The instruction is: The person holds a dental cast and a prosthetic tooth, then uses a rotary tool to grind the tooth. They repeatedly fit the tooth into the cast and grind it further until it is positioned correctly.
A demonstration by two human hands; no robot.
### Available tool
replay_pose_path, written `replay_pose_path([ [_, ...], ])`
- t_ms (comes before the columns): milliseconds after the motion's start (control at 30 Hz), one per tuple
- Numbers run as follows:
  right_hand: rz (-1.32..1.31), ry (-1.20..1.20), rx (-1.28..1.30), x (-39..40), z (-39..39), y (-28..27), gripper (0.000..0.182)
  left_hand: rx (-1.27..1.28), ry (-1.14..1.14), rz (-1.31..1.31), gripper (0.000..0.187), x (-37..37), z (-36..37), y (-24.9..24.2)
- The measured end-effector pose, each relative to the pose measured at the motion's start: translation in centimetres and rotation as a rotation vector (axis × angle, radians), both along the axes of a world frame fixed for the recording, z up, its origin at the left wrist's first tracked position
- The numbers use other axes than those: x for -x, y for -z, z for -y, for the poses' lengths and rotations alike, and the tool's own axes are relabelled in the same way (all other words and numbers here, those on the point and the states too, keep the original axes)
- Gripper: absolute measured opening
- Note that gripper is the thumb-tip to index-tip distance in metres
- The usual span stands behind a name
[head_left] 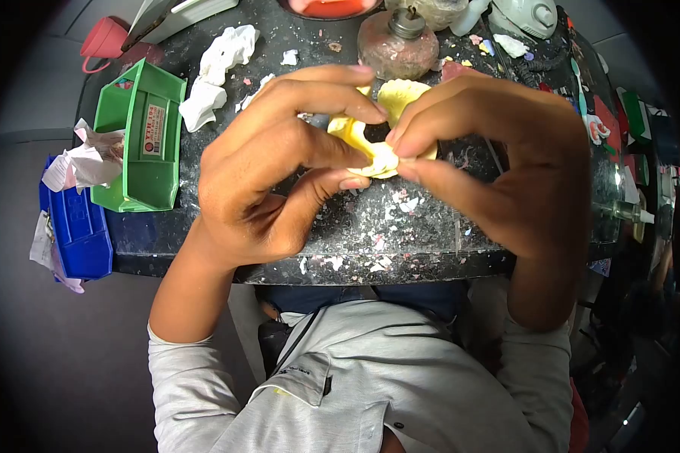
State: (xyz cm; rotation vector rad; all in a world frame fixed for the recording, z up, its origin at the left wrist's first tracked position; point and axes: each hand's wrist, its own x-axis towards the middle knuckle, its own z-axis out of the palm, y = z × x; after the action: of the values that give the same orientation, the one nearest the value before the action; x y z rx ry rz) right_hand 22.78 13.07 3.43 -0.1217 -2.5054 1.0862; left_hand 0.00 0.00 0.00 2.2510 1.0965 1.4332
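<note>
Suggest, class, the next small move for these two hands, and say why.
Perhaps slide the right hand slightly along the near edge of the yellow piece: its fingertips are at that edge, while the left hand grips the piece from the other side and seems able to steady it.

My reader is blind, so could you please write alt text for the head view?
A person's left hand and right hand pinch a pale yellow, curved piece above a black, debris-speckled worktop. Beyond them stands a round, reddish, metal-topped jar; to the left are a green plastic bin and a blue plastic bin.
</note>
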Motion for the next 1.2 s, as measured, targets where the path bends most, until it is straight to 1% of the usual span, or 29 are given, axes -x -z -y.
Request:
replay_pose_path([
  [67, -0.316, 0.150, 0.053, 0.1, 0.4, 0.5, 0.027, 0.032, -0.125, -0.076, 0.025, -0.3, 0.4, -0.3],
  [100, -0.321, 0.148, 0.048, -0.1, 0.0, -0.1, 0.027, 0.027, -0.126, -0.080, 0.025, -0.4, 0.3, -0.4],
  [167, -0.148, 0.285, 0.098, -0.7, -1.1, -1.5, 0.028, 0.027, -0.174, -0.135, 0.025, -0.8, 0.1, -0.4],
  [233, -0.144, 0.298, 0.123, -0.7, -1.2, -1.2, 0.028, 0.039, -0.157, -0.167, 0.027, -0.8, 0.4, 0.1],
  [300, -0.133, 0.358, 0.277, -0.1, -0.3, -1.0, 0.027, 0.299, -0.103, 0.144, 0.028, -1.3, 1.0, 1.3],
  [333, -0.136, 0.357, 0.279, 0.1, 0.1, -0.9, 0.027, 0.271, -0.093, 0.116, 0.025, -1.4, 0.8, 1.5],
  [367, -0.118, 0.333, 0.359, 0.3, 0.4, -0.7, 0.025, 0.271, -0.096, 0.113, 0.025, -1.7, 0.8, 1.4],
  [400, -0.099, 0.308, 0.439, 0.4, 0.8, -0.5, 0.024, 0.308, -0.126, 0.218, 0.024, -2.2, 0.9, 1.3],
  [433, -0.101, 0.305, 0.440, 0.6, 1.1, -0.2, 0.024, 0.343, -0.157, 0.323, 0.022, -2.4, 1.0, 1.2],
  [500, -0.043, 0.249, 0.393, 0.9, 1.7, 0.3, 0.020, 0.345, -0.146, 0.338, 0.022, -2.4, 1.1, 1.4],
  [567, -0.021, 0.286, 0.387, 1.2, 1.9, 0.4, 0.018, 0.351, -0.117, 0.377, 0.021, -2.4, 1.1, 1.6],
  [633, -0.151, 0.252, 0.360, 1.4, 1.4, 0.9, 0.018, 0.347, -0.080, 0.327, 0.022, -2.0, 1.2, 0.8],
  [700, -0.205, 0.233, 0.392, 1.4, 1.2, 1.3, 0.019, 0.345, -0.043, 0.278, 0.023, -1.9, 1.2, 0.0],
  [733, -0.257, 0.213, 0.425, 1.4, 1.1, 1.3, 0.019, 0.420, -0.011, 0.422, 0.024, -2.1, 1.1, -0.4],
  [767, -0.258, 0.212, 0.425, 1.5, 1.0, 1.3, 0.019, 0.496, 0.020, 0.567, 0.026, -2.2, 1.1, -0.5],
  [800, -0.285, 0.207, 0.480, 1.5, 1.0, 1.2, 0.019, 0.557, 0.016, 0.625, 0.041, -1.8, 1.3, -0.2],
  [833, -0.311, 0.202, 0.535, 1.5, 1.0, 1.2, 0.019, 0.557, 0.015, 0.623, 0.041, -1.9, 1.2, 0.1],
  [900, -0.272, 0.194, 0.486, 1.3, 0.7, 1.3, 0.019, 0.505, 0.121, 0.804, 0.059, -2.4, 0.5, 0.3],
  [933, -0.230, 0.189, 0.436, 1.2, 0.6, 1.3, 0.019, 0.528, 0.115, 0.835, 0.067, -2.4, 0.5, 0.5],
  [967, -0.232, 0.189, 0.436, 1.1, 0.6, 1.2, 0.019, 0.528, 0.115, 0.834, 0.067, -2.4, 0.5, 0.3],
  [1033, -0.111, 0.266, 0.261, 1.0, 0.7, 0.9, 0.020, 0.677, -0.006, 0.757, 0.050, -2.5, 0.4, 0.0],
  [1067, -0.111, 0.266, 0.260, 1.0, 0.8, 0.9, 0.020, 0.716, -0.004, 0.685, 0.047, -2.1, 0.6, 0.2],
  [1200, -0.189, 0.350, 0.294, 2.1, 2.5, 0.8, 0.018, 0.700, -0.056, 0.745, 0.044, -2.6, 0.6, 0.9],
])
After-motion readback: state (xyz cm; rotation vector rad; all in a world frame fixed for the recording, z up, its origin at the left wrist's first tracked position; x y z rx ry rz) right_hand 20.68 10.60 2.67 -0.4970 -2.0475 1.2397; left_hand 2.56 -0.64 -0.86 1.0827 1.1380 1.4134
